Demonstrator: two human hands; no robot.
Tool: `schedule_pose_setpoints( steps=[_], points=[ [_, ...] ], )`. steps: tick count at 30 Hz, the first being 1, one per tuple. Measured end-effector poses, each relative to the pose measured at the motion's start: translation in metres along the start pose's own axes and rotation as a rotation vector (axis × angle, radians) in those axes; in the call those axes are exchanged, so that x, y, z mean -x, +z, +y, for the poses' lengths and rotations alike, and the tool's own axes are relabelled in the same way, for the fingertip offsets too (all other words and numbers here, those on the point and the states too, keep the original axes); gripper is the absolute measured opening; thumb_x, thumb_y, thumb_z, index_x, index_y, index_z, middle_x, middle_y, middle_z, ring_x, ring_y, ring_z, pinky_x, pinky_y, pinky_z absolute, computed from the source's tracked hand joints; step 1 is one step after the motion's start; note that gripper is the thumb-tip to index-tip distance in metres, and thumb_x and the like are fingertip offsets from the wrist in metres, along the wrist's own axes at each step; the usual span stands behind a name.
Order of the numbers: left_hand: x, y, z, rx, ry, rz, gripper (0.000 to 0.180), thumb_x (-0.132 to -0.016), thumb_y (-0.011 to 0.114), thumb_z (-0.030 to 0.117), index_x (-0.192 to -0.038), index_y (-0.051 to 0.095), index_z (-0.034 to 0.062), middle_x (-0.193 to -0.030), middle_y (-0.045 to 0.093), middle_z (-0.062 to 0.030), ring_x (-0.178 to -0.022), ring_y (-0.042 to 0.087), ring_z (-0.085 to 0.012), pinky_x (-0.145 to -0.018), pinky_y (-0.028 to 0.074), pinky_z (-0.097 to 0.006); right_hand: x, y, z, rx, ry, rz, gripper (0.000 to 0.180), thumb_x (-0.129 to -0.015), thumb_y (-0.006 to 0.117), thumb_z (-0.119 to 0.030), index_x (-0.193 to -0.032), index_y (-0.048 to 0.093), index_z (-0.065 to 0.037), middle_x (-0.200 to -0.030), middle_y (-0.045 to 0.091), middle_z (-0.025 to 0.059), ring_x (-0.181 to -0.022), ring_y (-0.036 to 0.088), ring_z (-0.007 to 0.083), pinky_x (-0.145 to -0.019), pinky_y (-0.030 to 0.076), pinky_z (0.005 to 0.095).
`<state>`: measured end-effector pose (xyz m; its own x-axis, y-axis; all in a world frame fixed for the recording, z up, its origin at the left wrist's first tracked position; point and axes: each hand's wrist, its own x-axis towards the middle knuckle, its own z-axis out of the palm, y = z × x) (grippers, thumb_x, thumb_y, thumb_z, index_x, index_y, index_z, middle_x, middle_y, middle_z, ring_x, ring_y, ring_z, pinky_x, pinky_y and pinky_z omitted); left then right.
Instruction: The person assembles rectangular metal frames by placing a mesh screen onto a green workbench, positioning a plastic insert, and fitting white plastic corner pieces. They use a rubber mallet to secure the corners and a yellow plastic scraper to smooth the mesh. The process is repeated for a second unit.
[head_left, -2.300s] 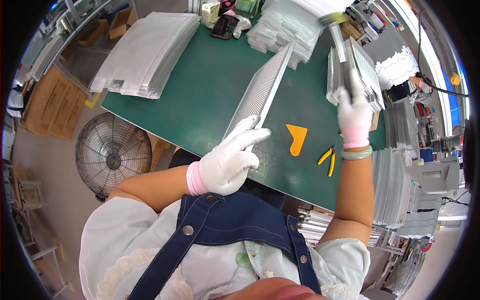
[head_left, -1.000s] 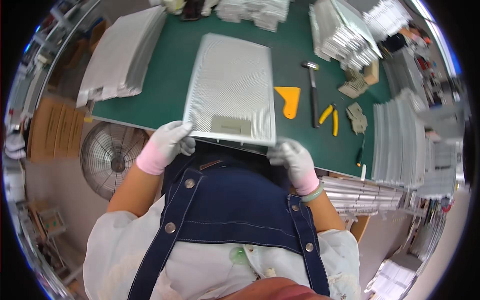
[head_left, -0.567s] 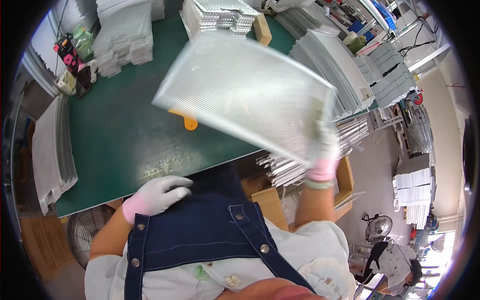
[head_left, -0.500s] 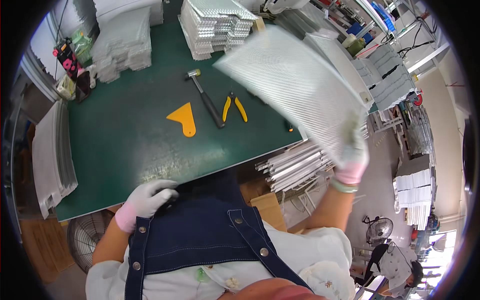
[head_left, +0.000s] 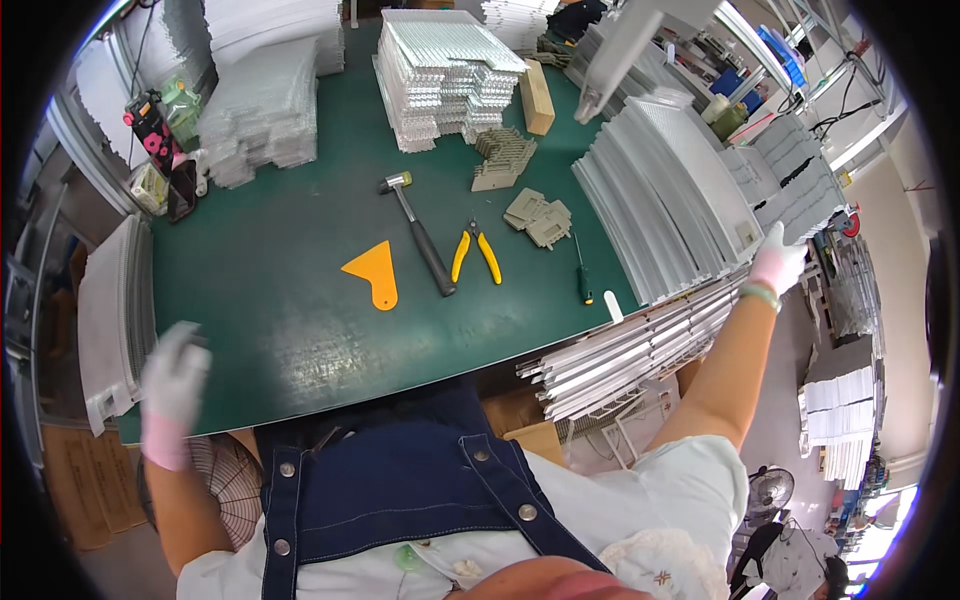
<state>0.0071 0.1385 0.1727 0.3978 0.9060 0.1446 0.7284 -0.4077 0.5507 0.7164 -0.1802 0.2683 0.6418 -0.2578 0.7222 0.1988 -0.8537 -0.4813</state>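
Note:
My right hand (head_left: 779, 264), in a white glove with a pink cuff, is at the near right corner of a stack of ribbed white panels (head_left: 655, 190). It holds no panel, and its fingers look apart. At the left edge of the green table my left hand (head_left: 176, 385), gloved the same way, is smeared by motion, so its fingers cannot be read. It is beside another pile of thin white panels (head_left: 108, 320). Between the hands lie an orange scraper (head_left: 379, 274), a mallet (head_left: 425, 245) with a black handle, and yellow-handled cutters (head_left: 476, 255).
Behind the tools stand a tall panel stack (head_left: 440, 80), grey-green plastic parts (head_left: 540, 217) and a wooden block (head_left: 537, 98). A screwdriver (head_left: 583, 272) lies near the right stack. Long white strips (head_left: 640, 350) sit below the table edge. Another person (head_left: 795, 560) is at lower right.
The ribbed panel that my right hand carried over the table has left it, and that hand is now farther right by the stack. My left hand has swung left. The view has shifted slightly.

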Motion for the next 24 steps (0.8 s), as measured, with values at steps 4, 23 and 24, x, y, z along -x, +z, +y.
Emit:
schedule_pose_setpoints(
  steps=[4,23,24],
  points=[
    [-0.022,-0.126,-0.228,-0.966,-0.289,0.437,0.055,-0.095,0.058,0.04,-0.137,0.053,0.0051,-0.135,0.056,-0.0229,-0.125,0.053,-0.0362,-0.107,0.04,-0.041,0.153,-0.021,-0.027,-0.37,-0.749,0.221,0.034,-0.081,0.071,-0.01,-0.111,0.061,0.004,-0.102,0.063,0.022,-0.099,0.06,0.0406,-0.09,0.047,0.0501],
    [0.022,-0.189,-0.428,0.0,-0.506,-0.054,0.068,-0.078,0.073,0.005,-0.141,0.047,-0.0055,-0.117,0.066,-0.0134,-0.098,0.064,-0.0194,-0.084,0.052,-0.031,0.472,-0.114,-0.113,-1.054,-1.058,-1.153,0.037,-0.079,0.066,-0.023,-0.11,0.062,-0.002,-0.112,0.063,0.0151,-0.113,0.057,0.0364,-0.098,0.045,0.0462],
    [0.009,-0.182,-0.418,-0.116,-0.504,-0.076,0.066,-0.079,0.072,0.006,-0.139,0.048,-0.0073,-0.116,0.067,-0.0137,-0.098,0.064,-0.0191,-0.084,0.052,-0.031,0.472,-0.119,-0.113,-1.024,-1.068,-1.146,0.036,-0.079,0.066,-0.023,-0.108,0.062,-0.003,-0.109,0.063,0.0146,-0.11,0.057,0.036,-0.096,0.045,0.0458]
  ],
)
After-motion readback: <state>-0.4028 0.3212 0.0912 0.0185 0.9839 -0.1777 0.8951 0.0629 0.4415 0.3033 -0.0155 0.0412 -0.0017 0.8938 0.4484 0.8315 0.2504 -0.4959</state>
